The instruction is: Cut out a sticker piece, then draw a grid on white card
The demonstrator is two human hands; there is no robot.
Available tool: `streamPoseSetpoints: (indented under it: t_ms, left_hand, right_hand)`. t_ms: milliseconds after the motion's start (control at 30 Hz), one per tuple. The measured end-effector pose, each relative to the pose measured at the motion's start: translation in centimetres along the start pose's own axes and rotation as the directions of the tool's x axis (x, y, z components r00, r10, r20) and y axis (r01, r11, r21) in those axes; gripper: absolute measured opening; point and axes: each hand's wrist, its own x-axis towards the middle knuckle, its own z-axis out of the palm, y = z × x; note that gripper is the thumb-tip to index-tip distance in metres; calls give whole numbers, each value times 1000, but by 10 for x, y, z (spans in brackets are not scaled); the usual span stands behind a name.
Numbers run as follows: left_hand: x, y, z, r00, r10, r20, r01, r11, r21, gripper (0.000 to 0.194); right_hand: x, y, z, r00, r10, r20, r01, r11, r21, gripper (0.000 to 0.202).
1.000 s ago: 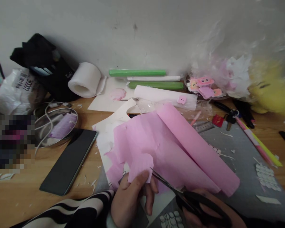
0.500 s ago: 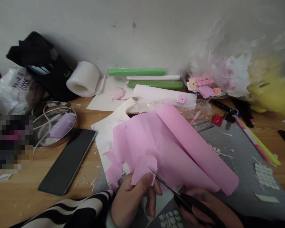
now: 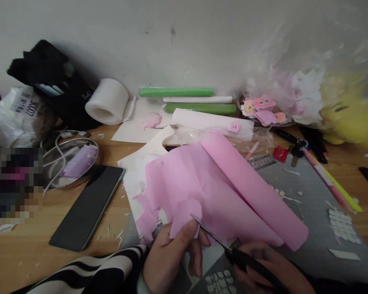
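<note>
Between the thumb and fingers of my left hand (image 3: pixel 173 249) is a small piece of pink paper (image 3: pixel 185 210), its upper corners rounded. My right hand (image 3: pixel 266 265) is wrapped round the black handles of a pair of scissors (image 3: pixel 214 237). The blades point up and left, their tip lying over the paper near my left thumb. Behind both hands spreads a large sheet of pink crepe paper (image 3: pixel 184 171), partly rolled on its right side. Some ragged pink scraps (image 3: pixel 147 222) lie at its left edge.
A dark phone (image 3: pixel 87 208) and a metal bowl (image 3: pixel 96 143) are on the left. Toilet paper (image 3: pixel 107 102) and green rolls (image 3: pixel 176 92) stand along the wall. Keys (image 3: pixel 295 153), a ruler (image 3: pixel 263 162) and white stickers (image 3: pixel 343 226) lie to the right on the grey mat (image 3: pixel 313 192).
The small pink piece has tilted slightly and its top edge looks rounder. The scissors have shifted a little left, their blades now closer together. Other things stay put.
</note>
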Motion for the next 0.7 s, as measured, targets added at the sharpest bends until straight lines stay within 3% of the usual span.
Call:
streamPoseSetpoints:
  t_ms: [133,400,700]
  left_hand:
    - [0,-1,-2,998,8,63,-6,1000,-21,44]
    - [-4,4,-1,1000,14,3,-14,1000,11,42]
    - [-4,7,1,998,14,-54,-13,1000,14,38]
  right_hand:
    - [0,-3,1,997,-58,59,55,996,65,58]
    - [10,7,-8,966,-133,221,106,986,129,55]
    - [10,10,-8,967,-159,198,133,981,142,58]
